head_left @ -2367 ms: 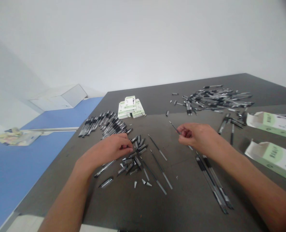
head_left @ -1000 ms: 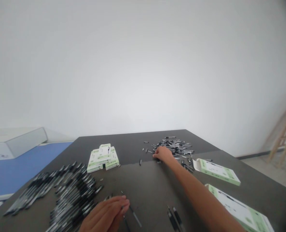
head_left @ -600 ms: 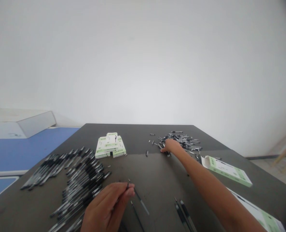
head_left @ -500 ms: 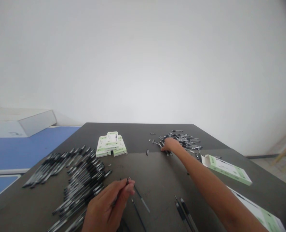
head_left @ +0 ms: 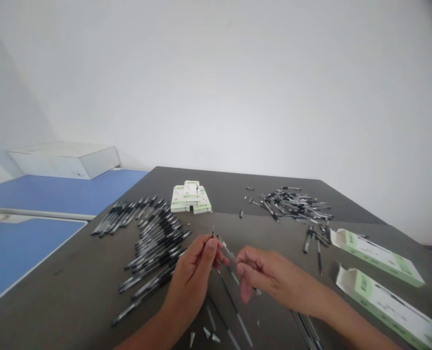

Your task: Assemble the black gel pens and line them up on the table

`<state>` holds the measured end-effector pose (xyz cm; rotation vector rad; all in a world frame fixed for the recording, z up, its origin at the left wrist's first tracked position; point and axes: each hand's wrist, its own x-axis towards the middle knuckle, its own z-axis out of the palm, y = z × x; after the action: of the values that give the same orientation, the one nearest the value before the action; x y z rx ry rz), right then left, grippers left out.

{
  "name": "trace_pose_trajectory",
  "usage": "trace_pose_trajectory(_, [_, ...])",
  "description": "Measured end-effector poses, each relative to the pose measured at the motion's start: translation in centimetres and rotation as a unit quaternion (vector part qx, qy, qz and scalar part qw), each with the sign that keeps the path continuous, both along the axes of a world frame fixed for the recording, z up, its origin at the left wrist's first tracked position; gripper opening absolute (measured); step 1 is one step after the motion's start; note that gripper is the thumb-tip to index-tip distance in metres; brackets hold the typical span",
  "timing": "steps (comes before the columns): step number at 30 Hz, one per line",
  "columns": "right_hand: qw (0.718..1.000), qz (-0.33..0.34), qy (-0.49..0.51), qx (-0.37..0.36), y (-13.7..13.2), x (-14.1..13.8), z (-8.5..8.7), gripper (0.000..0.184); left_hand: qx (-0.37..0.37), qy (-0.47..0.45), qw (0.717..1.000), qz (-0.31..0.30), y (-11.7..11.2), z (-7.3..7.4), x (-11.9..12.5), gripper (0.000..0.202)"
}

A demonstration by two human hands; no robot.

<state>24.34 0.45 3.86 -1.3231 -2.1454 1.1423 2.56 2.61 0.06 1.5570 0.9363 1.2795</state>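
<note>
My left hand is closed in a pinch on a thin pen refill, whose tip pokes up above the thumb. Close beside it, my right hand has its fingers curled round a clear pen barrel; one end of the barrel reaches toward my left fingers, and the palm side is hidden. Below the hands, loose refills lie on the dark table. Several small clear cone-shaped pieces are near the front edge. A few pens lie under my right forearm.
Capped pens are spread in rows at the left. A loose heap of pen parts lies at the back right. Small white-green boxes are stacked at the back. Two opened boxes lie at the right. A white carton stands on a blue surface.
My right hand has come back from the heap of pen parts to beside my left hand, now with a pen barrel. The camera view has shifted, showing more of the right-hand boxes.
</note>
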Motion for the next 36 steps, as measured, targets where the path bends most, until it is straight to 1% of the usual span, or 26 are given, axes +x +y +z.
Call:
trace_pose_trajectory(2, [1.000,-0.015,0.022,-0.012,-1.1,-0.3,-0.1,0.030,0.016,0.010,1.000,0.021,-0.1,0.1,-0.1,0.040])
trace_pose_trajectory(4, [0.999,-0.037,0.025,-0.006,-1.3,-0.1,0.3,0.032,0.031,0.020,0.999,0.031,-0.2,0.3,-0.3,0.039])
trace_pose_trajectory(7, [0.998,-0.052,0.017,0.033,-1.2,0.8,1.2,0.037,0.069,0.054,0.995,0.039,-0.4,0.9,-0.6,0.032])
trace_pose_trajectory(10, [0.993,-0.025,-0.012,0.111,-1.2,1.6,1.8,0.039,0.157,0.110,0.979,0.068,-0.5,1.6,-0.8,0.024])
trace_pose_trajectory(11, [0.991,-0.011,-0.018,0.129,-1.3,1.8,1.9,0.039,0.174,0.126,0.974,0.069,-0.5,1.8,-0.8,0.024])
trace_pose_trajectory(12, [0.990,0.001,-0.022,0.140,-1.4,1.8,1.8,0.036,0.173,0.139,0.973,0.056,-0.6,1.8,-0.8,0.024])
trace_pose_trajectory(14, [0.989,0.011,-0.015,0.148,-1.6,1.4,1.4,0.030,0.132,0.173,0.976,-0.004,-0.9,1.7,-0.6,0.028])
trace_pose_trajectory(16, [0.987,-0.004,0.007,0.158,-1.8,0.7,0.8,0.023,0.060,0.203,0.975,-0.074,-1.5,1.1,-0.2,0.033])
trace_pose_trajectory(17, [0.986,-0.016,0.023,0.167,-1.9,0.3,0.4,0.020,0.024,0.208,0.973,-0.097,-1.8,0.8,-0.1,0.035])
trace_pose_trajectory(18, [0.983,-0.032,0.040,0.174,-1.9,0.0,0.1,0.018,-0.005,0.205,0.973,-0.108,-2.0,0.5,0.1,0.036])
trace_pose_trajectory(19, [0.981,-0.055,0.065,0.176,-2.0,-0.2,-0.1,0.015,-0.033,0.189,0.976,-0.106,-2.2,0.3,0.3,0.038])
trace_pose_trajectory(20, [0.978,-0.081,0.096,0.166,-2.0,-0.3,-0.3,0.017,-0.059,0.160,0.980,-0.101,-2.3,0.1,0.5,0.040])
trace_pose_trajectory(21, [0.974,-0.109,0.136,0.146,-1.9,-0.3,-0.4,0.029,-0.090,0.113,0.985,-0.100,-2.3,0.0,0.6,0.043])
trace_pose_trajectory(22, [0.966,-0.134,0.186,0.120,-1.8,-0.2,-0.5,0.045,-0.123,0.057,0.985,-0.103,-2.3,-0.1,0.7,0.046])
trace_pose_trajectory(23, [0.955,-0.151,0.238,0.089,-1.7,-0.2,-0.7,0.060,-0.157,0.000,0.981,-0.113,-2.2,0.0,0.9,0.049])
trace_pose_trajectory(24, [0.943,-0.158,0.287,0.060,-1.6,-0.2,-0.8,0.069,-0.191,-0.049,0.972,-0.129,-2.1,0.1,1.0,0.053])
trace_pose_trajectory(25, [0.932,-0.155,0.325,0.033,-1.5,-0.3,-1.0,0.072,-0.218,-0.084,0.961,-0.145,-2.1,0.2,1.1,0.056])
trace_pose_trajectory(27, [0.922,-0.135,0.363,-0.014,-1.4,-0.9,-1.7,0.069,-0.245,-0.107,0.949,-0.167,-2.2,0.5,1.3,0.059])
trace_pose_trajectory(29, [0.922,-0.117,0.366,-0.042,-1.3,-1.8,-2.4,0.060,-0.266,-0.118,0.939,-0.184,-2.5,0.8,1.4,0.058])
trace_pose_trajectory(31, [0.922,-0.117,0.368,-0.023,-1.3,-2.6,-3.1,0.047,-0.294,-0.145,0.922,-0.206,-2.8,1.1,1.4,0.054])
trace_pose_trajectory(33, [0.918,-0.133,0.372,0.022,-1.3,-3.0,-3.4,0.037,-0.317,-0.172,0.903,-0.231,-2.9,1.2,1.3,0.050])
trace_pose_trajectory(36, [0.913,-0.141,0.379,0.048,-1.1,-2.8,-3.3,0.027,-0.329,-0.181,0.888,-0.267,-2.8,1.1,1.0,0.043])
